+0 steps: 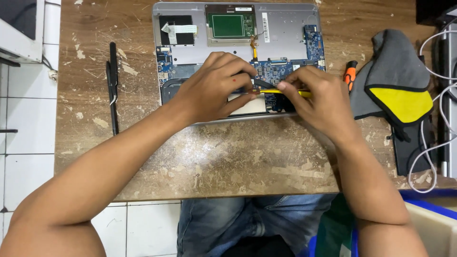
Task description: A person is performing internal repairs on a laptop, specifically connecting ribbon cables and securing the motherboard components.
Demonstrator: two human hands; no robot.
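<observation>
Head view: both forearms reach in over the worn counter (228, 157) to an opened laptop chassis (285, 33). Left hand (214, 88) arched, fingers curled down on the blue circuit board (281, 71), pinning a black part; its grip is closed on that. Right hand (319, 95) pinches a yellow tool (285, 92), tip pointing at the left fingers. Grey-yellow cloth (395, 81) lies right of it.

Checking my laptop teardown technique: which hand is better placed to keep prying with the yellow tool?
Probably the right hand: it grips the yellow tool, tip at the blue circuit board. The left hand rests on the opened laptop, steadying it.
</observation>
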